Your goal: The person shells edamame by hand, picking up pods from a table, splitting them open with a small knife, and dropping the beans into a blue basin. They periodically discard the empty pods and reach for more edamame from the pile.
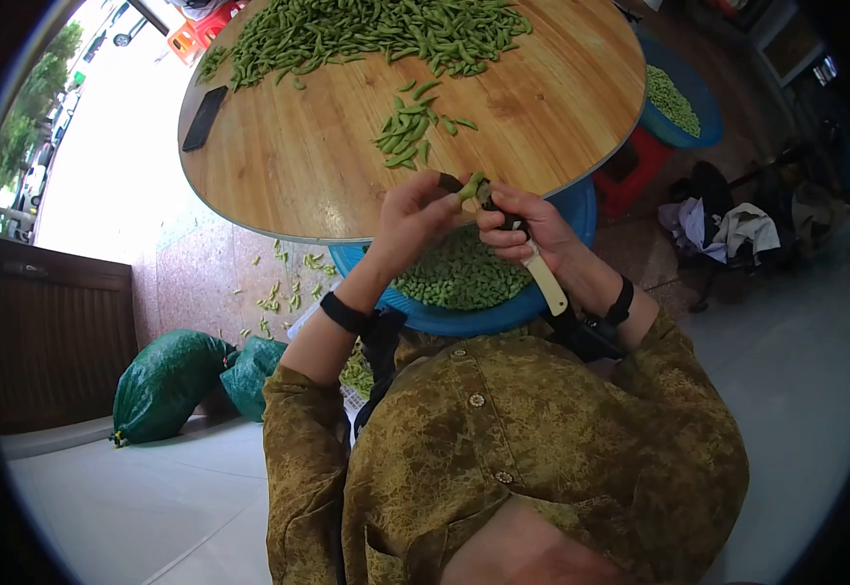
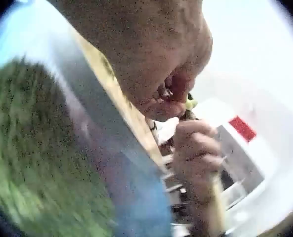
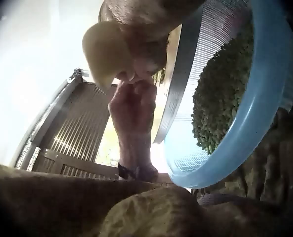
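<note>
Above a blue basin (image 1: 464,323) filled with shelled green beans (image 1: 464,278), both hands meet over a green bean pod (image 1: 472,186). The left hand (image 1: 410,222) pinches the pod between thumb and fingertips; in the left wrist view the pod's green tip shows just past them. Curled fingers of the right hand (image 1: 550,234) grip a long cream-handled tool (image 1: 548,286), whose handle slants down toward the body. Its working end is hidden among dark-wrapped fingertips beside the pod. In the right wrist view the broad handle end (image 3: 104,52) sticks out from the right hand.
A round wooden table (image 1: 308,146) bears a large heap of pods (image 1: 367,34), a small pile of pods (image 1: 405,132) and a dark phone-like slab (image 1: 205,118). Another blue basin of beans (image 1: 674,102) stands right, green sacks (image 1: 167,385) left. Pods litter the floor.
</note>
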Demonstrator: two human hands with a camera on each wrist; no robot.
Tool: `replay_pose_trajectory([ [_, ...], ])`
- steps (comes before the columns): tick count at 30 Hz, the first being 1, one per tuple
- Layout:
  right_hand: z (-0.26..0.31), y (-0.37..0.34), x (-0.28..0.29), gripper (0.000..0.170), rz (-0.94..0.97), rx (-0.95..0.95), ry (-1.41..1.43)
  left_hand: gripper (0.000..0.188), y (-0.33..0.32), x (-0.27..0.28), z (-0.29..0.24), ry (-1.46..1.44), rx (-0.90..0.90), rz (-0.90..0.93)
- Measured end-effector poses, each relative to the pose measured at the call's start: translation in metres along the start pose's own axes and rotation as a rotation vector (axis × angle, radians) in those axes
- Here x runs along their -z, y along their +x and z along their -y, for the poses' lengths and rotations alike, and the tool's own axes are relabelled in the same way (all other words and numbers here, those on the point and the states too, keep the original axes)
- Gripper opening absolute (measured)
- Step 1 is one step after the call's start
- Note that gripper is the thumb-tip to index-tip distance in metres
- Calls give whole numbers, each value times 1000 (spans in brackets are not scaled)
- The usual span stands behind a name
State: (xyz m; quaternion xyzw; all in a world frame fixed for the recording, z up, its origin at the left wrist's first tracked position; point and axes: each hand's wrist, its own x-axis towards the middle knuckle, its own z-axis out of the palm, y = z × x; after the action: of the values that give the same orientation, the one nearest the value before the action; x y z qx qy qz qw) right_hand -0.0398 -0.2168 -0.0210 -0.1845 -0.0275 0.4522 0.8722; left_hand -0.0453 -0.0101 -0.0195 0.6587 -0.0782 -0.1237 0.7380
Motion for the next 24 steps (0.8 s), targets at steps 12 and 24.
replay_pose_trajectory([
  [12,-5,-2,1,23,-23,-12,5,14,0,-2,-13,-162,209,-56],
  [24,-9,1,-5,23,-443,518,-1340,12,-6,-33,-1,204,-41,-142],
])
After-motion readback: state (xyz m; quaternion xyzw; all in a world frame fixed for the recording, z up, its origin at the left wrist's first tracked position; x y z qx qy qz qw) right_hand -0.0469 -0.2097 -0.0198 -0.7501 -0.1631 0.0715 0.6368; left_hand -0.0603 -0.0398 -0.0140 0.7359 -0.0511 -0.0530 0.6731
